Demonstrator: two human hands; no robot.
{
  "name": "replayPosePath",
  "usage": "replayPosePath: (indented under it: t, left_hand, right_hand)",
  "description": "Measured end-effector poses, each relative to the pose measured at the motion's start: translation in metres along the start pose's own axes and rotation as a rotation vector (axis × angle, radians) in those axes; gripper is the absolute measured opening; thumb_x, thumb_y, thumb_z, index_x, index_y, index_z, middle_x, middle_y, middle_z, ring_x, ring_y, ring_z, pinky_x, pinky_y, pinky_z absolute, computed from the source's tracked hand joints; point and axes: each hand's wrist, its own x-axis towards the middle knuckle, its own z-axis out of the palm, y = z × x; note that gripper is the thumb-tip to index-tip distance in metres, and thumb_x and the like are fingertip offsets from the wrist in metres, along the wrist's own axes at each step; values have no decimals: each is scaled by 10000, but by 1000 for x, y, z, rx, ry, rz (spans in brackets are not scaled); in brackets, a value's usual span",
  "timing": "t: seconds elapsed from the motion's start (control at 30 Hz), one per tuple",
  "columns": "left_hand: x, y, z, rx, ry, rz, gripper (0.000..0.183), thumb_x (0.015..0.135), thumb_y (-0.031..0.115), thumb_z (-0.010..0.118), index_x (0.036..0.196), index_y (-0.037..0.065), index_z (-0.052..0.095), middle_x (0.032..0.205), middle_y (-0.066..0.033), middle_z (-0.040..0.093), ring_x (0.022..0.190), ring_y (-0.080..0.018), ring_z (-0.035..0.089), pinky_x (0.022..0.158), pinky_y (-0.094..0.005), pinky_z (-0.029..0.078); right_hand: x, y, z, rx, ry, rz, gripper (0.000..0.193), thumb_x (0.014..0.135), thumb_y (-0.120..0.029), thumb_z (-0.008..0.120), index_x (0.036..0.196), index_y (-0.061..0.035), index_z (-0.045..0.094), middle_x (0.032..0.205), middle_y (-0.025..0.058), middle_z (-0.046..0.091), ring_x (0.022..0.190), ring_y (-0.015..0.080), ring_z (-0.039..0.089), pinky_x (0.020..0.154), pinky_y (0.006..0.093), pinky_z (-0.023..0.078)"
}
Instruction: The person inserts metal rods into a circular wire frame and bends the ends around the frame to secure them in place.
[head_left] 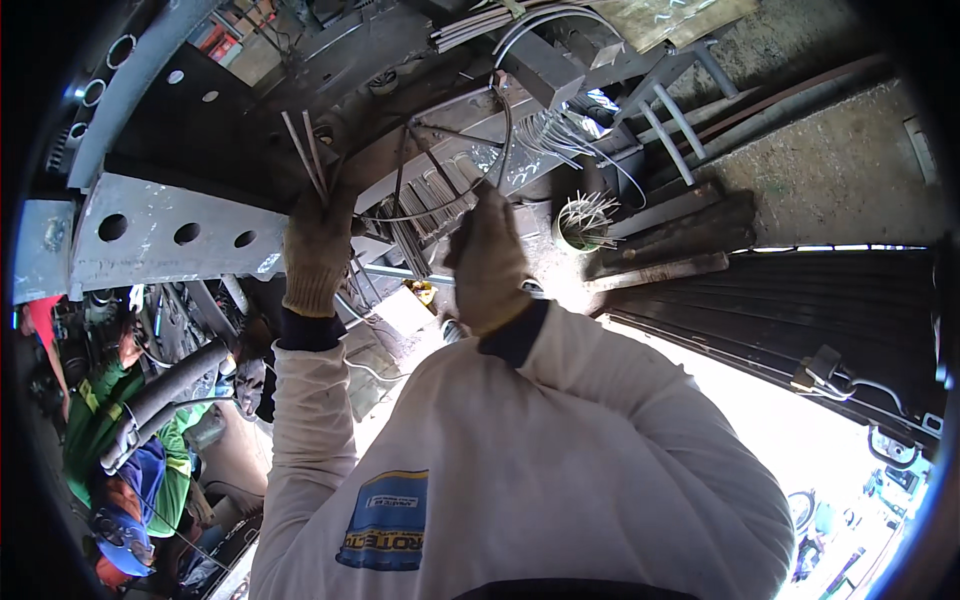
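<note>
My left hand (319, 250), in a light knitted work glove, is closed round a few thin metal rods (306, 152), whose ends stick up past the fingers beside a dark steel beam. My right hand (490, 258), gloved alike, is closed with its fingertips on a bent metal rod (507, 130) that curves up and away. Its palm side is hidden. Between the hands and beyond them stands a frame of thin dark bars (400, 165). A stack of short rods (428, 205) lies underneath.
A steel beam with round holes (187, 234) extends left. To the right are a bucket of cut rods (588, 222), coiled wire (545, 140) and a long rusty bar (660, 272). A person in green and blue (150, 460) is at the lower left, near a thick pipe (170, 395).
</note>
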Motion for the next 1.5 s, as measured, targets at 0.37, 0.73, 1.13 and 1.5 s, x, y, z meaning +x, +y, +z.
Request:
replayPosePath:
  t: [0.37, 0.73, 1.13, 1.5]
  left_hand:
    - [-3, -9, -2, -15, 3, 111, 319, 931, 221, 619, 1217, 81, 610, 1021, -140, 654, 779, -228, 684, 622, -346, 556]
    - [-13, 7, 0, -219, 46, -77, 455, 955, 361, 617, 1240, 8, 585, 886, -107, 687, 624, -136, 638, 583, -297, 524]
    - [-5, 0, 1, -158, 30, -138, 387, 957, 337, 644, 1104, -20, 624, 711, -42, 636, 600, -102, 586, 551, -261, 456]
    - [-2, -7, 1, -242, 32, -89, 360, 964, 304, 635, 1115, -22, 624, 724, -33, 631, 626, -95, 583, 566, -257, 447]
  right_hand:
    - [20, -66, -65, -72, -299, 136, 331, 989, -277, 537, 1295, -156, 565, 588, -95, 387, 415, 28, 324, 368, 195, 226]
    - [16, -33, -33, 83, -223, 74, 337, 991, -340, 546, 1255, -132, 573, 644, -56, 464, 445, 60, 407, 380, 212, 312]
    - [23, -28, -15, 181, -132, 66, 349, 976, -392, 532, 1214, -146, 597, 599, -61, 385, 448, 78, 345, 402, 246, 286]
    - [41, -73, -26, -85, -273, 204, 284, 981, -301, 503, 1214, -179, 610, 597, -62, 351, 438, 64, 310, 391, 232, 227]
